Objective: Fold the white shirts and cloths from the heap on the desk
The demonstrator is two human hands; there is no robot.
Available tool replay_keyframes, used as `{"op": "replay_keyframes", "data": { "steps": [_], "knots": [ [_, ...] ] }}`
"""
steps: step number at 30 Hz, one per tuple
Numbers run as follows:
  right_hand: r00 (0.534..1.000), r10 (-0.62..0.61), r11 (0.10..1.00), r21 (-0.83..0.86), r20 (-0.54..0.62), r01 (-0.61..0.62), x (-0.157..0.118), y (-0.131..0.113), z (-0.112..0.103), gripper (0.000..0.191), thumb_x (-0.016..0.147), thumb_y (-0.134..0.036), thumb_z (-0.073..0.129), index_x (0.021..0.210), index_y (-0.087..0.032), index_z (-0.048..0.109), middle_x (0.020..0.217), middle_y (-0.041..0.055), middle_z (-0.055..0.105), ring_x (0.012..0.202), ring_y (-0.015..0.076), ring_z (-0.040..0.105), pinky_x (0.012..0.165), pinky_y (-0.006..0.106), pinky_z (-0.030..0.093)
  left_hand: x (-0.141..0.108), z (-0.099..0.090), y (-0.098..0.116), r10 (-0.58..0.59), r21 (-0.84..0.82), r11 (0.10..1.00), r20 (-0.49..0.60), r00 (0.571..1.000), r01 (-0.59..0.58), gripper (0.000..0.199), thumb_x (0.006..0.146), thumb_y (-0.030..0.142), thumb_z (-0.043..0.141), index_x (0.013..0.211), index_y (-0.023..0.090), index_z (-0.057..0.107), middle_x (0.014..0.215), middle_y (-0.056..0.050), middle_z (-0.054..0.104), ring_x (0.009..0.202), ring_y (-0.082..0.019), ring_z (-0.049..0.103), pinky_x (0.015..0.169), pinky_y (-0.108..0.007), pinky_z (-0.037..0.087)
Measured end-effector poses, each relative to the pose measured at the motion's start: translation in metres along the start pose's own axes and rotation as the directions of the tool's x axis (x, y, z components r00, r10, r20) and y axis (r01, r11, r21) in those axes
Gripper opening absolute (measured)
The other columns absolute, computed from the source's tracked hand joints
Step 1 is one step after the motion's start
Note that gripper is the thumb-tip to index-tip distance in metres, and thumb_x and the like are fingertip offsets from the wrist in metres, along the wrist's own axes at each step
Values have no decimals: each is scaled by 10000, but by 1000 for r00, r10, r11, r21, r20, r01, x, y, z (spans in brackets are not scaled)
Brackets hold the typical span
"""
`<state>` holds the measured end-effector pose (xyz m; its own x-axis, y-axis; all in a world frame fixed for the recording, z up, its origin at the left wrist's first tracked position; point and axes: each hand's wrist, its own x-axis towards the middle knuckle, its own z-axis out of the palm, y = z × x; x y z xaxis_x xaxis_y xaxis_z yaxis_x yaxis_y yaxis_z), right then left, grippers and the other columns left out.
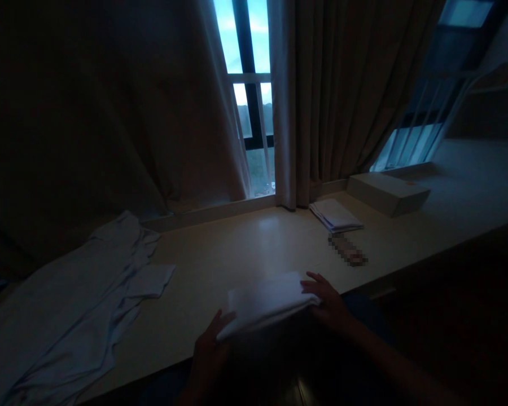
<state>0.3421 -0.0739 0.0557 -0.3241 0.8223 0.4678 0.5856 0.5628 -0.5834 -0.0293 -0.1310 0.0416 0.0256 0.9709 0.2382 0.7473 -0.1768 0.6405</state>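
Note:
A folded white cloth [266,300] lies at the front edge of the pale ledge, its near side reaching over the edge. My left hand [214,341] grips its left end, fingers on top. At the right end my right hand [325,299] holds it, with the fingers over the top and slightly spread. Further left, several loosely spread pale garments [80,299] cover the ledge. Another folded white cloth [335,215] rests at the back right, away from both hands.
The ledge [195,254] runs below brown curtains [334,84] and a window [260,113]. A white box [387,192] sits at the back right. Nearer stands a pixelated, unrecognisable object [347,250]. The room is dim.

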Motion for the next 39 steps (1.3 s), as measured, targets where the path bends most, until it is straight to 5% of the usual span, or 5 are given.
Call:
{"op": "replay_keyframes", "data": {
  "steps": [8, 20, 24, 30, 39],
  "knots": [
    [951, 308, 945, 100, 39, -310, 102, -6, -24, 407, 874, -539, 485, 820, -161, 625, 747, 12, 625, 670, 148, 546, 589, 239, 393, 79, -22, 66, -230, -410, 882, 55, 972, 232, 490, 837, 547, 468, 1102, 170, 634, 964, -44, 715, 866, -203, 648, 782, -317, 510],
    [861, 489, 869, -156, 137, -469, 168, 58, 59, 419, 901, -429, 484, 1147, -112, 606, 1092, 160, 659, 968, 251, 618, 817, 346, 470, 114, 39, 11, -424, -343, 838, 79, 902, 424, 572, 813, 613, 404, 872, 108, 667, 861, -135, 718, 774, -232, 662, 750, -367, 501],
    [932, 357, 917, -214, 68, -336, 154, 46, 64, 471, 925, -383, 454, 1306, -109, 490, 1271, 170, 563, 1164, 262, 525, 995, 395, 395, 117, 35, -4, -484, -259, 850, -37, 874, 459, 557, 828, 591, 399, 1027, 126, 632, 1021, -148, 689, 935, -267, 640, 865, -426, 471],
    [996, -14, 949, -311, 91, 42, 76, -24, 74, 556, 910, -487, 473, 1351, -150, 451, 1399, 177, 439, 1312, 323, 349, 1081, 509, 281, 83, 26, -22, -112, 105, 987, -98, 989, 122, 540, 879, 473, 420, 1336, 184, 444, 1379, -118, 503, 1257, -232, 478, 1064, -420, 374],
    [982, 19, 932, -359, 188, 51, 62, -97, 123, 239, 853, -362, 566, 1014, -186, 574, 984, 118, 584, 931, 282, 493, 842, 450, 390, 67, 25, -1, 161, 378, 909, 70, 984, -176, 456, 902, 399, 408, 1295, 184, 493, 1306, -112, 562, 1224, -239, 495, 1077, -452, 351]
  ]
}}
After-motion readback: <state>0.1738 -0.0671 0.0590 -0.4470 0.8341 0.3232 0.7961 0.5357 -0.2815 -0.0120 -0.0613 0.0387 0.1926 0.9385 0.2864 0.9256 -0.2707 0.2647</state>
